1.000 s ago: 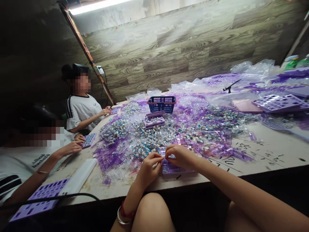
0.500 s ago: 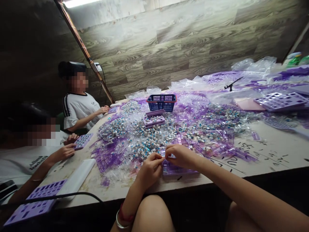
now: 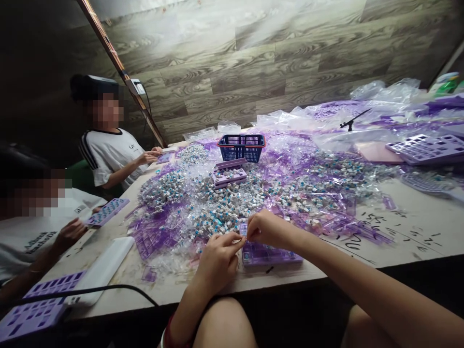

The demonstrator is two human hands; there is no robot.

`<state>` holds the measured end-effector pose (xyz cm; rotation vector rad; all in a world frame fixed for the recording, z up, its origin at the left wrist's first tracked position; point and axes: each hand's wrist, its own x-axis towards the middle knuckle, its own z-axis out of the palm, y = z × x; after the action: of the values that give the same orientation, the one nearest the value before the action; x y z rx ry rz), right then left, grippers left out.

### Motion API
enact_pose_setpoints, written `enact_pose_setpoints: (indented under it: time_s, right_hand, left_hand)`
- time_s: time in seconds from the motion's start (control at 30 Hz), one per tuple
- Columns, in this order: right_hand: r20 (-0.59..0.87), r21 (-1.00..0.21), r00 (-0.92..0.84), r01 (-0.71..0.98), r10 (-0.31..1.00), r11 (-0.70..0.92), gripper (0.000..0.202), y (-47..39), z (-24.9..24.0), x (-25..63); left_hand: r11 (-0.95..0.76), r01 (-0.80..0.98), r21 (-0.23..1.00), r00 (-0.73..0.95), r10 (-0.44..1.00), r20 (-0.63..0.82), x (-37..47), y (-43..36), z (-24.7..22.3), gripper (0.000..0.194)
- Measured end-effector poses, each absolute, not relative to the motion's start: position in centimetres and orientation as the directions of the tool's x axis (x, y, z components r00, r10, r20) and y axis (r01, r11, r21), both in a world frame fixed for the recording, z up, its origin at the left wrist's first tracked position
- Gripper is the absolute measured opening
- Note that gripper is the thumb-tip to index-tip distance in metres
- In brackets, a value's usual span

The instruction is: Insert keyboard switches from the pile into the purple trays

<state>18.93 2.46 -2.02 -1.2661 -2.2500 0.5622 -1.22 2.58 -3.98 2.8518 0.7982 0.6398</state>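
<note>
A purple frame with compartments [image 3: 271,256] lies at the table's near edge, partly covered by my hands. My left hand [image 3: 220,256] is beside its left side, with thumb and forefinger pinched together. Above the frame's upper left part, my right hand [image 3: 270,228] bends down with its fingertips pinched close to the left fingertips. Whatever is between the fingers is too small or hidden to make out. Just beyond my hands spreads a heap of small white-and-blue pieces [image 3: 217,215]. A second purple frame [image 3: 229,177] rests on the heap, with small pieces in it.
A dark blue basket [image 3: 241,151] stands behind the heap. Clear purple plastic pieces [image 3: 150,237] and plastic bags [image 3: 286,121] lie about. On the left, two people sit, the nearer holding a purple frame [image 3: 108,211]. A black cable [image 3: 108,288] crosses the lower left.
The view has shifted slightly. My right hand's fingers have curled further downward, and my hands remain close together at the frame. The nearer person has lifted and tilted their purple frame.
</note>
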Motion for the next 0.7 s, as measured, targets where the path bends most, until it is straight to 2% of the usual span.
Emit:
enact_pose_setpoints:
  time_s: [0.2,0.43,0.7]
  right_hand:
    - [0.157,-0.552,-0.419,0.713,0.894,0.432,0.031,2.5,-1.9,18.5]
    - [0.03,-0.522,-0.41,0.771,0.912,0.364,0.027,2.2,-0.6,17.9]
    - [-0.098,-0.518,-0.356,0.815,0.929,0.258,0.025,2.4,0.4,17.3]
  left_hand:
    - [-0.852,0.493,0.178,0.776,0.523,0.354,-1.3,1.9,-4.2,0.059]
    - [-0.824,0.543,0.162,0.78,0.566,0.268,-1.4,1.2,-3.7,0.062]
    - [-0.815,0.539,0.211,0.772,0.579,0.262,-1.2,1.3,-3.7,0.061]
